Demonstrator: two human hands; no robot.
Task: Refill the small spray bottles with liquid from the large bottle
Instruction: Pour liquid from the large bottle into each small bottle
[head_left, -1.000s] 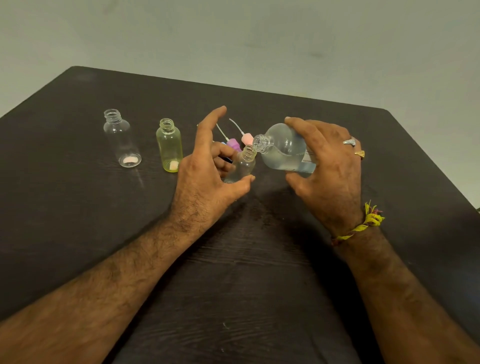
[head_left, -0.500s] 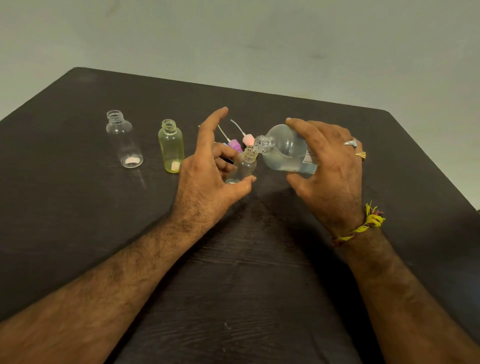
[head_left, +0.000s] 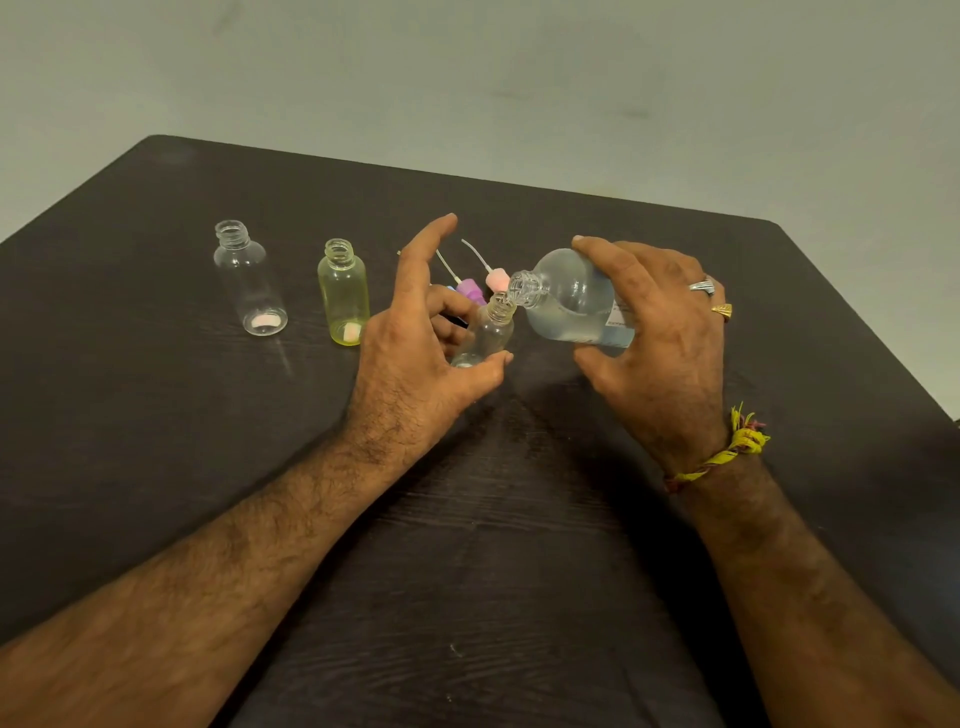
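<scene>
My right hand (head_left: 660, 343) grips the large clear bottle (head_left: 571, 299), tipped on its side with its open mouth at the neck of a small clear spray bottle (head_left: 488, 332). My left hand (head_left: 410, 358) holds that small bottle between thumb and curled fingers, the index finger raised. A little liquid shows at the small bottle's bottom. Two more small bottles stand uncapped to the left: a clear one (head_left: 249, 280) and a yellow-tinted one (head_left: 344, 291).
Spray caps with dip tubes, one pink (head_left: 496, 278) and one purple (head_left: 470, 288), lie on the dark table (head_left: 467, 545) just behind the hands. The table's far edge and right corner meet a pale floor.
The large bottle's mouth has dropped slightly closer to the small bottle's neck. Both hands hold nearly the same places.
</scene>
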